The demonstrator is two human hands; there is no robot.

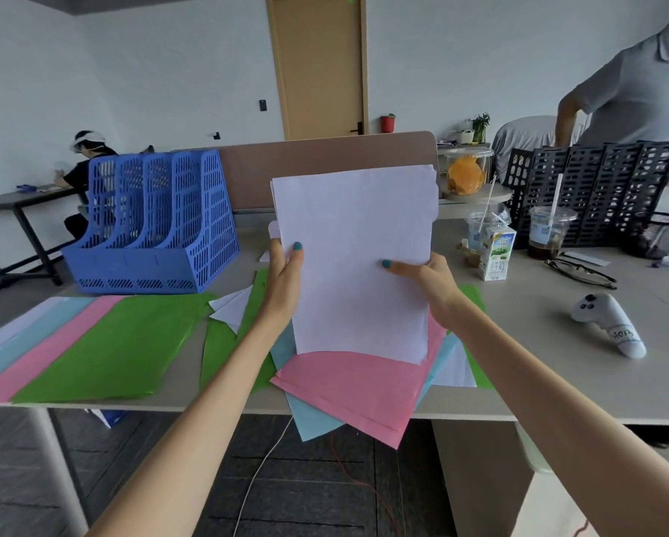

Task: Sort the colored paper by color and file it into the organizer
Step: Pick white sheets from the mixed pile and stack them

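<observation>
White paper fills the middle of the head view: it is a white stack point(354, 261) that we hold up with both hands, above the near edge of the table point(538, 343).

First, how far the task is. At the lower left of the frame, sorted sheets lie on the table in overlapping rows: a green pile point(123, 343), then a pink pile point(50, 354), then a light blue pile point(23, 343). At the far left there is one more pale strip, and we cannot tell if it is white or lilac. Behind these piles, at the middle left, stands the blue organizer point(158, 226). We see no paper rising out of its slots, so we judge that the filing is not yet begun. Under our hands lies a mixed heap point(356, 393) of pink, light blue, green and white sheets, and some of them hang over the table edge. In our judgement the sorting is only partly done, and all of the filing is left.

Now the grip. Our left hand point(284, 273) pinches the left edge of the white stack. The thumb lies on the front sheet and one fingertip shows behind the edge. Our right hand point(427, 282) holds the lower right side of the stack, with the thumb stretched across the front. Its other fingers are hidden behind the paper. Both hands are closed on the stack and hold nothing else.
</observation>
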